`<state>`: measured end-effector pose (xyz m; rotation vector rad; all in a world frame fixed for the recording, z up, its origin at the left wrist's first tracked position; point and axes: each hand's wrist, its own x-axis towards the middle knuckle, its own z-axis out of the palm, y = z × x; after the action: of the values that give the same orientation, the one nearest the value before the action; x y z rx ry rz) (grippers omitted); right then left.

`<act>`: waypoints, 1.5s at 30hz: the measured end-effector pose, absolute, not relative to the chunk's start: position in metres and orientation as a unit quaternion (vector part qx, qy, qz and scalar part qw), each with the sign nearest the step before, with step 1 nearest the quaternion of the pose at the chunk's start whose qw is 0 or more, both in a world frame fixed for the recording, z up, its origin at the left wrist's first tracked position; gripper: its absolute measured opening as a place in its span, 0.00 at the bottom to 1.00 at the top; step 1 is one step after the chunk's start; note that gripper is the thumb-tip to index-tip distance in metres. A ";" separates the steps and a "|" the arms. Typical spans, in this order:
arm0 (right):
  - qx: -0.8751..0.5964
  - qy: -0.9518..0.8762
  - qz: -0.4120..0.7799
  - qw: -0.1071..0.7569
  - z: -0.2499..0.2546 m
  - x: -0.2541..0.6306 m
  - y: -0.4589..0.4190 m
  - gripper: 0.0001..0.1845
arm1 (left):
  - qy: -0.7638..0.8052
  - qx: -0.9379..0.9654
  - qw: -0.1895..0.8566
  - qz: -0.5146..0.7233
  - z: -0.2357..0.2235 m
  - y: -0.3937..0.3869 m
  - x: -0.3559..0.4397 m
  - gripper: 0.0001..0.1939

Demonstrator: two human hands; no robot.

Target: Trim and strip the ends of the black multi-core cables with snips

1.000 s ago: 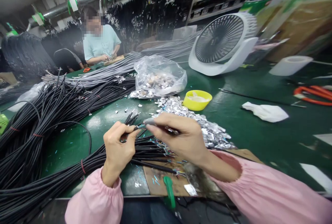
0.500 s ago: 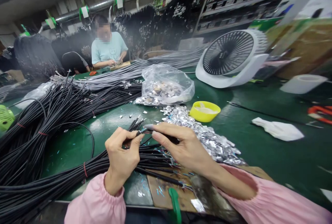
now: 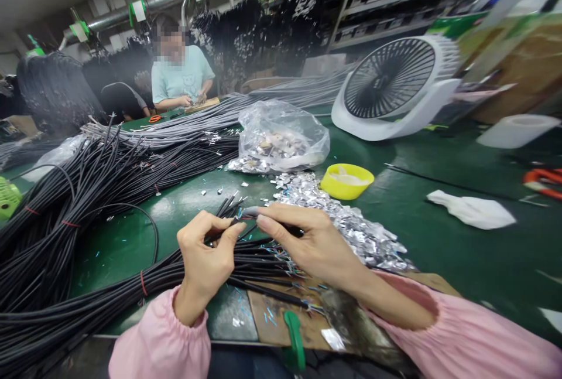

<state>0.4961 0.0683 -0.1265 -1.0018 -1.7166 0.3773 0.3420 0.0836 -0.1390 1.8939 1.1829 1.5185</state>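
Observation:
My left hand (image 3: pixel 207 250) is closed in a pinch around the end of a black cable (image 3: pixel 234 221). Thin coloured wires stick out of that end, between the two hands. From the right, my right hand (image 3: pixel 312 239) pinches at these wires with thumb and forefinger. A dark object (image 3: pixel 295 230) shows under its palm, mostly hidden, and I cannot tell what it is. Below both hands lies a bundle of black cables (image 3: pixel 175 270), tied with a red band, their stripped ends pointing right over a brown board (image 3: pixel 276 323).
Foil scraps (image 3: pixel 346 224) lie piled beyond my right hand, near a yellow bowl (image 3: pixel 346 181) and a clear plastic bag (image 3: pixel 285 139). A white fan (image 3: pixel 395 86) stands behind. More black cables (image 3: pixel 88 191) fill the left. Across the table sits a co-worker (image 3: pixel 182 77). A green-handled tool (image 3: pixel 295 338) lies at the front edge.
The view has shifted slightly, so the background sits a little higher. Both hands keep their grip at the cable end, with hardly any movement of the fingers.

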 end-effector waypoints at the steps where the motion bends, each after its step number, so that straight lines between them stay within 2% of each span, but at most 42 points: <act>1: -0.420 -0.718 0.163 0.531 -0.126 0.496 0.068 0.15 | 0.427 0.687 0.215 0.548 -0.139 0.083 0.342 0.09; 9: -0.428 -0.703 0.201 0.531 -0.126 0.497 0.068 0.13 | 0.424 0.691 0.163 0.563 -0.140 0.082 0.345 0.09; 15: -0.429 -0.684 0.260 0.529 -0.127 0.497 0.070 0.12 | 0.411 0.718 0.069 0.557 -0.140 0.082 0.346 0.09; 19: -0.446 -0.682 0.228 0.534 -0.129 0.496 0.069 0.11 | 0.405 0.730 0.041 0.548 -0.142 0.081 0.346 0.08; 23: -0.458 -0.683 0.168 0.543 -0.130 0.496 0.068 0.11 | 0.426 0.725 0.102 0.532 -0.141 0.080 0.344 0.04; 33: -0.462 -0.682 0.198 0.532 -0.127 0.496 0.068 0.12 | 0.440 0.666 0.409 0.443 -0.130 0.086 0.342 0.16; 35: -0.479 -0.660 0.207 0.541 -0.128 0.496 0.069 0.13 | 0.444 0.652 0.412 0.457 -0.130 0.086 0.343 0.14; 40: -0.490 -0.634 0.208 0.562 -0.129 0.496 0.070 0.16 | 0.443 0.665 0.333 0.501 -0.134 0.083 0.346 0.07; 45: -0.473 -0.646 0.196 0.566 -0.125 0.495 0.069 0.10 | 0.437 0.695 0.284 0.494 -0.140 0.082 0.347 0.06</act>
<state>0.4947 0.0688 -0.1251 -1.1126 -1.5199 0.4619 0.3474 0.0822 -0.1399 1.8602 1.1697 1.3230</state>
